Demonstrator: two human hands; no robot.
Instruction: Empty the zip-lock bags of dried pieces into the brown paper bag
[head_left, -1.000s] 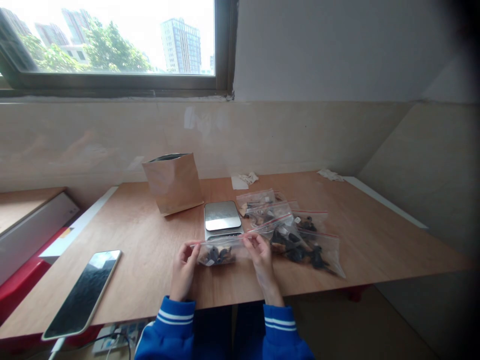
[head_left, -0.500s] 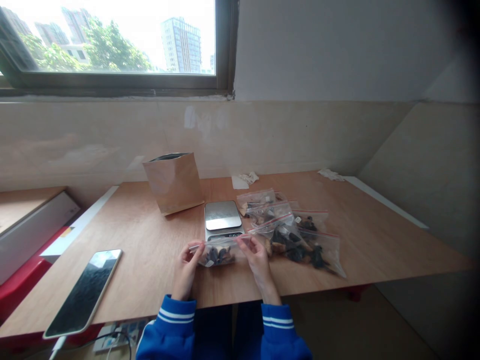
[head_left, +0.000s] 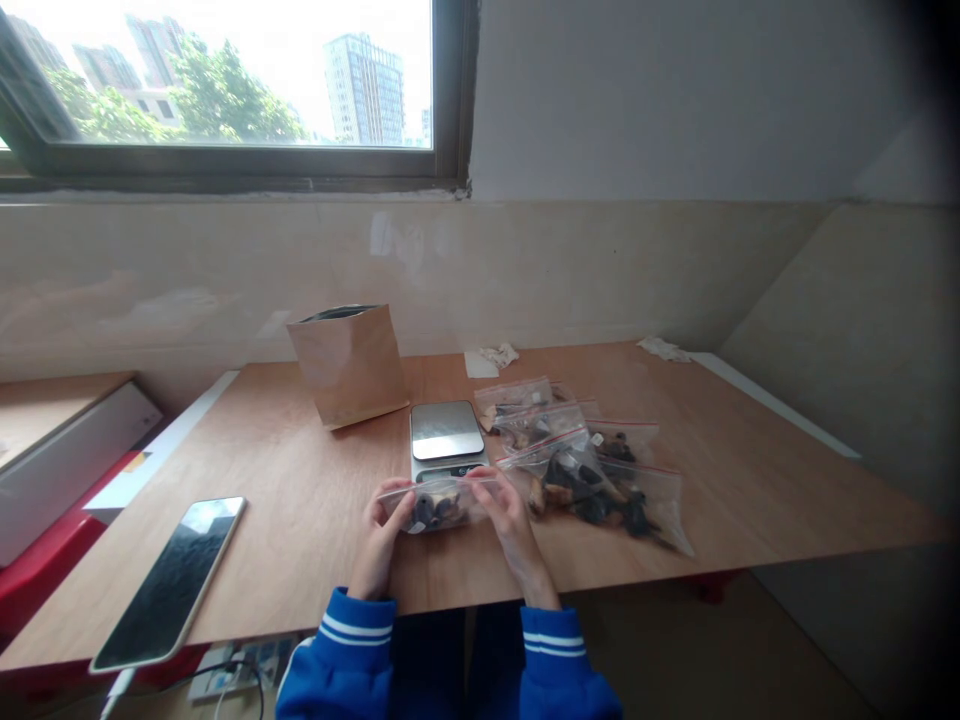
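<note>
Between my two hands is a clear zip bag (head_left: 442, 508) with dark pieces and a small white tag inside. My left hand (head_left: 380, 530) pinches its left end near the top edge. At the bag's upper right, my right hand (head_left: 510, 515) grips the edge with thumb and fingers. Just beyond the bag stands a kitchen scale (head_left: 448, 432) with a bare metal plate; the bag and fingers partly cover its display. Several more zip bags (head_left: 600, 480) of dark and tan pieces lie heaped right of the scale.
An open brown paper pouch (head_left: 352, 365) stands behind and left of the scale. A phone (head_left: 172, 580) with a charging cable lies at the table's left front. Crumpled white paper (head_left: 499, 355) lies at the back edge. A power strip (head_left: 232, 675) shows below the table.
My right hand has shifted slightly left along the bag's top edge, its fingers nearer the middle. The left hand keeps its grip, and the bag stays at about the same place.
</note>
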